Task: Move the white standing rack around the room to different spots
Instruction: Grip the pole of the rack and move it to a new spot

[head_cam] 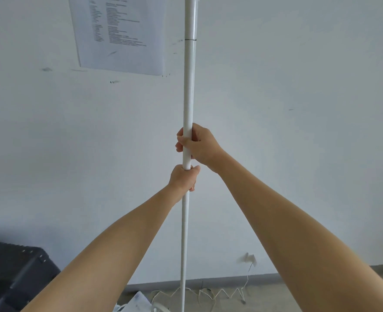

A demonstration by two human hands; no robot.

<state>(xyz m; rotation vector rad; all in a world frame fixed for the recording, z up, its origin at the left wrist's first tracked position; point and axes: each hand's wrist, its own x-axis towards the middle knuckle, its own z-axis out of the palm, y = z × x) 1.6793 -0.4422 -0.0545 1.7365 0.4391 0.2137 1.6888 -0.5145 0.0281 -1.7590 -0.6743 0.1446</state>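
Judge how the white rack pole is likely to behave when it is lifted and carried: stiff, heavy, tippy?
The white rack pole looks rigid: it runs straight above and below the right hand and left hand. It is probably top-heavy and apt to sway, being tall and thin. Its glossy surface may slip, which fits the two-handed wrap of fingers.

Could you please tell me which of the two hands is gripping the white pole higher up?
The right hand grips the white rack pole higher; the left hand is wrapped around it directly underneath, almost touching.
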